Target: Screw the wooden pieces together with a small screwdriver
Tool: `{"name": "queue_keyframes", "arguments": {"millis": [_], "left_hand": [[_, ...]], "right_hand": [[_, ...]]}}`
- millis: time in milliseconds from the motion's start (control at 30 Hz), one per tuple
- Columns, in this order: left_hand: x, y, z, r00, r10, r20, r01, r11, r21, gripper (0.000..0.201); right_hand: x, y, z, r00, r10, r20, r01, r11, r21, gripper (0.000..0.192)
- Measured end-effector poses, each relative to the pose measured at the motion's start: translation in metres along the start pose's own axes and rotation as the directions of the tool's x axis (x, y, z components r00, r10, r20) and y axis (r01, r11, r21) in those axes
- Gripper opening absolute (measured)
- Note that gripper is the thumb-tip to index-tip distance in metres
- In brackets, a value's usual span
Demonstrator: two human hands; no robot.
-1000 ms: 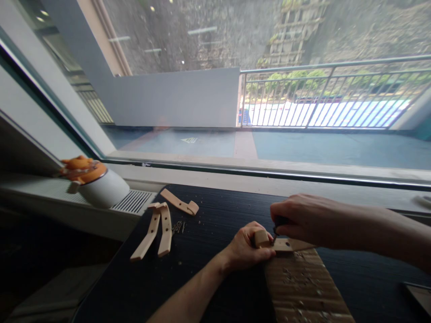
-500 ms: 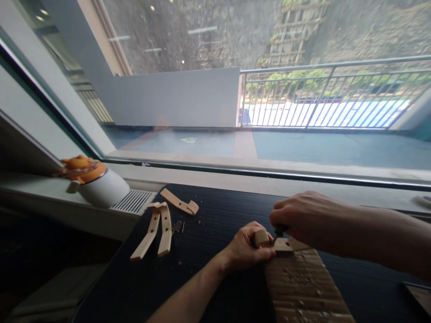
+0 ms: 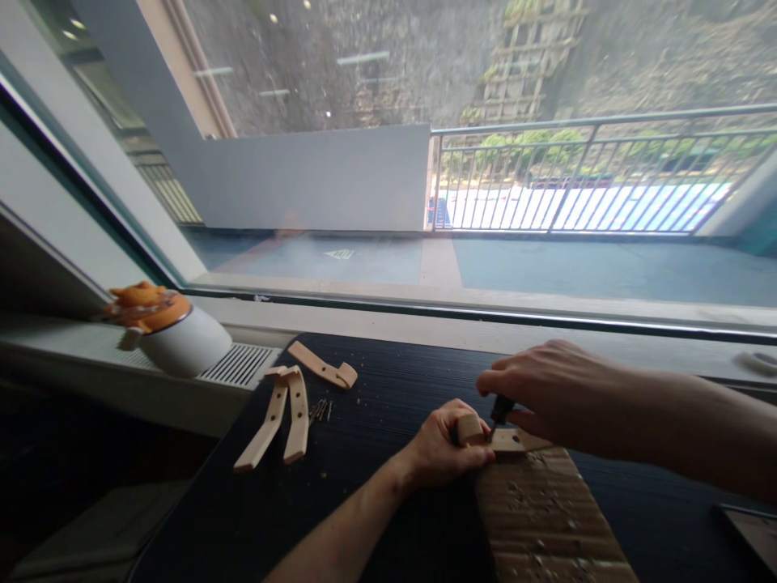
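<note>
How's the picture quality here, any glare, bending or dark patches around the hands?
Head view: bright daylight through the window, faint ceiling-light reflections on the glass; wide-angle bending curves the sill and railing; the black table and the lower left corner sit in deep shade; the left hand, right hand and wooden piece are evenly lit, slightly soft.

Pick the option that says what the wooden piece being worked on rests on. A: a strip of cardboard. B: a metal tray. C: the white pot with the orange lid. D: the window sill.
A: the wooden piece, held by the left hand while the right hand holds a dark tool on it, lies on the far end of the brown cardboard on the black table.
</note>
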State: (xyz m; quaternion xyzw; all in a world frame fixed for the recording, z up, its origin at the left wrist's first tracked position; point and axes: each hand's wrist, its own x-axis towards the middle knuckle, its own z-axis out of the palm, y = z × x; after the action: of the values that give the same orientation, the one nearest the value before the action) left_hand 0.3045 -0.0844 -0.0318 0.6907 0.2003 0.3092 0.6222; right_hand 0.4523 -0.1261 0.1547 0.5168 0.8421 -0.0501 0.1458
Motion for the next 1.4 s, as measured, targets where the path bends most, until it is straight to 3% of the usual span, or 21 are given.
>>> {"name": "queue_keyframes", "arguments": {"millis": [133, 333, 667, 1000, 1200, 1400], "left_hand": [[0.0009, -0.0006, -0.0002, 1.0, 0.0, -0.001, 0.0, 1.0, -0.002, 0.017], [-0.0002, 0.0007, 0.0006, 1.0, -0.006, 0.003, 0.006, 1.0, -0.007, 0.016], [0.0, -0.002, 0.0012, 1.0, -0.004, -0.002, 0.004, 1.0, -0.014, 0.017], [0.0003, 0.0007, 0.0008, 1.0, -0.001, 0.007, 0.001, 1.0, -0.019, 0.017], [0.0002, 0.0019, 0.0003, 1.0, -0.007, 0.009, 0.007, 1.0, -0.01, 0.016], [-0.0003, 0.0023, 0.0008, 1.0, -0.024, 0.011, 0.024, 0.999, -0.028, 0.017]], "right_hand": [[-0.0001, -0.0002, -0.0046, 0.999, -0.041, 0.018, 0.041, 0.999, 0.012, 0.024], [0.003, 0.0016, -0.0031, 0.999, -0.032, 0.036, 0.032, 0.999, 0.023, 0.023], [-0.0023, -0.0018, -0.0042, 0.994, 0.086, 0.065, -0.084, 0.996, -0.041, 0.014], [-0.0022, 0.002, 0.0001, 0.999, -0.052, -0.015, 0.052, 0.999, -0.018, 0.024], [0.0019, 0.003, 0.0039, 1.0, -0.007, -0.01, 0.006, 0.999, -0.036, 0.023], [0.0008, -0.006, -0.0017, 0.99, 0.122, 0.067, -0.115, 0.988, -0.101, 0.013]]}}
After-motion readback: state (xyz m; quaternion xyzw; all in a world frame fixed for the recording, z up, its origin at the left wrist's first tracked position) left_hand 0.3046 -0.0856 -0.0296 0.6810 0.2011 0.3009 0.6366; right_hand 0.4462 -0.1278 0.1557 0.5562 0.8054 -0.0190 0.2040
